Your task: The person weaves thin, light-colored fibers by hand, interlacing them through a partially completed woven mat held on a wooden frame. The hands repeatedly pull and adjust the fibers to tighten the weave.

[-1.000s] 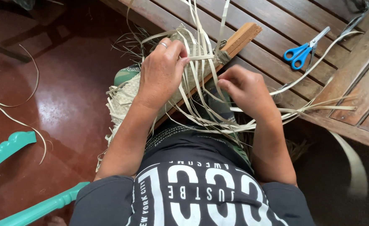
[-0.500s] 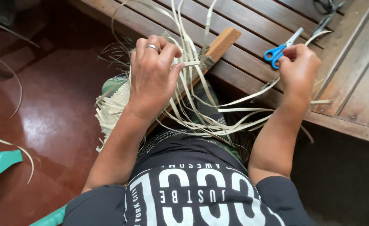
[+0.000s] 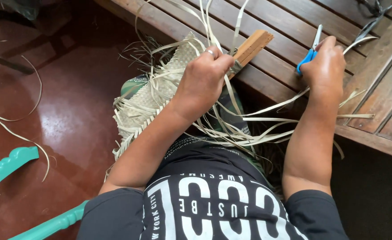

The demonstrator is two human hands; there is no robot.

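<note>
Head view, person seated, looking down at the lap. The left hand (image 3: 203, 80) is closed over a bundle of pale loose strips (image 3: 231, 120) at the upper edge of a partly woven mat (image 3: 154, 98), which lies across the lap and hangs toward 8 o'clock; a ring shows on one finger. The strips fan out from that grip toward 12 o'clock and toward 3 o'clock. Just beside the left hand, at its 2 o'clock, a wooden block (image 3: 251, 46) with a metal fitting rests tilted on the slatted wooden bench (image 3: 294, 18). The right hand (image 3: 325, 66) is well apart from the left, at 3 o'clock of it, closed on blue-handled scissors (image 3: 309, 53) whose blades point toward 12 o'clock; whether the scissors are lifted off the slats or lie on them cannot be told. A long strip runs under the right wrist toward the bench edge. On the red floor (image 3: 71, 111) at 9 o'clock lie stray strip offcuts (image 3: 20, 129), and turquoise turned furniture rails (image 3: 9, 162) show at 8 o'clock.
</note>
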